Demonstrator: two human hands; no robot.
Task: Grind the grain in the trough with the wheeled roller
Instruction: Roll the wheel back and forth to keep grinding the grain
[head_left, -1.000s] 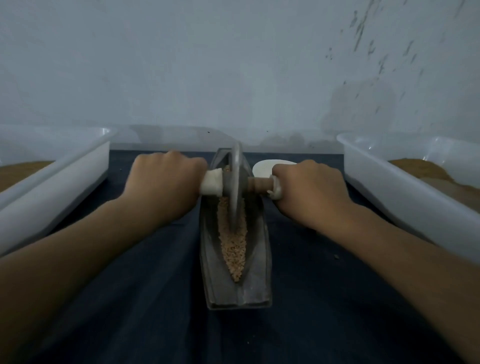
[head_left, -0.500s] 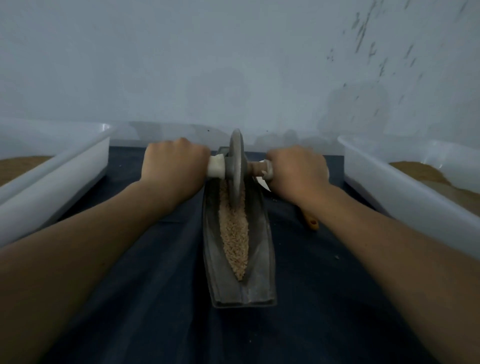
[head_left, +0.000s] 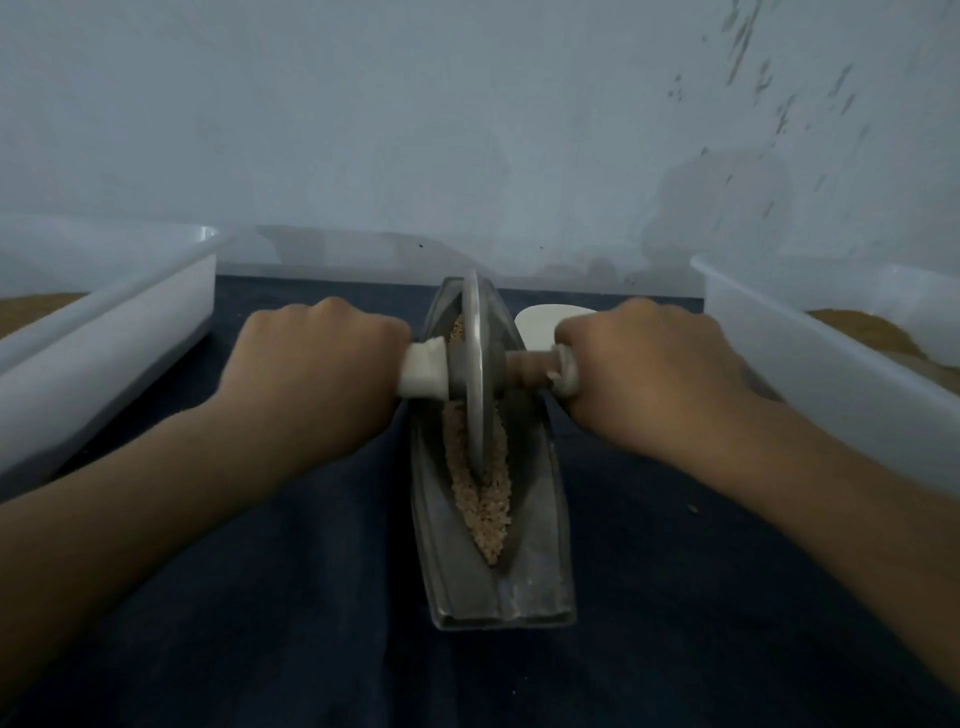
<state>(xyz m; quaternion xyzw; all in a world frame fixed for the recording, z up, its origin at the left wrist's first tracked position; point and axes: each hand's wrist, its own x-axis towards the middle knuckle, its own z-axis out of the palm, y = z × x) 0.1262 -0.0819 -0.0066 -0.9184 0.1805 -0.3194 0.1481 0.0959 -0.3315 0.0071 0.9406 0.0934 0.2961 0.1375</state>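
Wheeled roller (head_left: 477, 374) rolls back to mid trough (head_left: 540, 545), left hand (head_left: 311, 374) and right hand (head_left: 644, 374) gripping its handles; grain (head_left: 485, 514) looks coarse, more passes needed.

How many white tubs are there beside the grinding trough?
2: one tub left of the trough, the other tub right of it. A pale shape by the wall might be a third.

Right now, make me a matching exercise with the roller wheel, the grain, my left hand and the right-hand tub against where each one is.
Things: 1 roller wheel; 2 grain; 3 left hand; 4 right-hand tub.
Places: A gripping the white handle end; B lying along the trough; C standing upright in the grain; D at the far right.
Pairs: 1-C; 2-B; 3-A; 4-D.
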